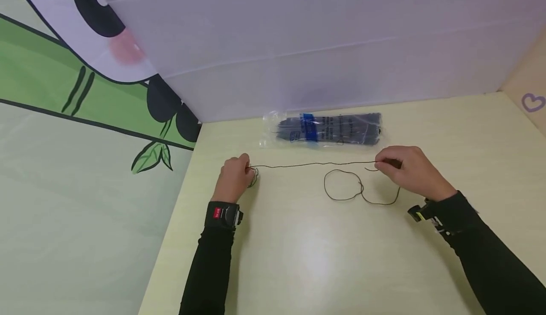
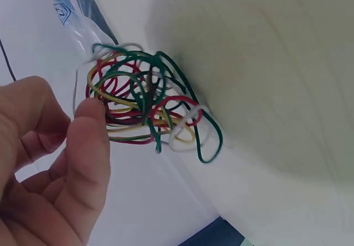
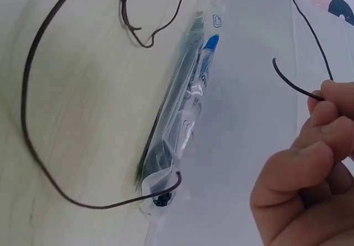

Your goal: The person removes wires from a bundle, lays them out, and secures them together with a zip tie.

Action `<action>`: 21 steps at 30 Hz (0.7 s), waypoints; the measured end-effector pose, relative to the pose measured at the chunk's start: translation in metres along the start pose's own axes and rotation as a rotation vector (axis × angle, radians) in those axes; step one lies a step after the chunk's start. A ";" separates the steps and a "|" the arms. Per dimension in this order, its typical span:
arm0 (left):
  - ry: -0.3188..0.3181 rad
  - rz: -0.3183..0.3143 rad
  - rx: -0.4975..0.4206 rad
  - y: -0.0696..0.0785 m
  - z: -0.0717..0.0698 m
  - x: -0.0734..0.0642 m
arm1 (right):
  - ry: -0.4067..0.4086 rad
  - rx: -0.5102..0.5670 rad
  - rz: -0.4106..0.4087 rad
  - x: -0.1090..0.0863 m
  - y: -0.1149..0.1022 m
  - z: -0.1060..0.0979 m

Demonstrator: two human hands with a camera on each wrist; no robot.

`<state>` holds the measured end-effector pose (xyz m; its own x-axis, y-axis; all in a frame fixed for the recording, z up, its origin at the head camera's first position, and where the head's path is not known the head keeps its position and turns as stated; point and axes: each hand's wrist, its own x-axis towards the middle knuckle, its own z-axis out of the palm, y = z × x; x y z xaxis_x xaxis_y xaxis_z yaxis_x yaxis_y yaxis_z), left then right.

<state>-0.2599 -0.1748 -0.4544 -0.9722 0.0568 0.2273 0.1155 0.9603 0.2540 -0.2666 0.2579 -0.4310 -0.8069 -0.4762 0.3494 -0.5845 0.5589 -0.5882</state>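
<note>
My left hand (image 1: 233,177) pinches a tangle of thin cords (image 2: 149,99) in green, red, yellow, white and dark brown. The left wrist view shows the loops bunched just beyond the thumb and fingertips. From there one dark cord (image 1: 315,164) runs nearly straight across to my right hand (image 1: 411,170), which pinches it between thumb and fingers. A short curved piece of cord (image 3: 287,83) sticks out past the right fingertips. More dark cord (image 1: 386,204) curls in a loop and an open bend below and left of the right hand.
Behind the cord lies a clear plastic bag (image 1: 330,129) of thin dark strips with a blue band. A pale wall panel (image 1: 320,59) rises along the back of the light table (image 1: 290,258). At left hangs a sheet with a green cartoon print (image 1: 81,163).
</note>
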 end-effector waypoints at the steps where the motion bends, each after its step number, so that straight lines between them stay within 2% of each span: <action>1: -0.005 -0.006 -0.002 0.000 -0.001 0.000 | -0.001 -0.010 0.005 -0.002 0.002 -0.002; 5: -0.025 -0.024 0.016 0.004 -0.002 -0.001 | -0.007 -0.030 0.041 -0.008 0.006 -0.006; 9: -0.006 -0.037 0.057 0.007 0.001 -0.001 | -0.001 -0.048 0.054 -0.014 0.008 -0.009; 16: 0.012 -0.099 0.160 0.006 0.003 -0.001 | 0.086 -0.065 0.020 -0.022 0.011 -0.021; 21: 0.019 -0.107 0.150 0.004 0.002 -0.001 | 0.125 -0.048 0.044 -0.026 0.016 -0.032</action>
<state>-0.2585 -0.1700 -0.4553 -0.9732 -0.0515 0.2242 -0.0213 0.9906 0.1349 -0.2578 0.3006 -0.4263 -0.8344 -0.3641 0.4138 -0.5493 0.6106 -0.5704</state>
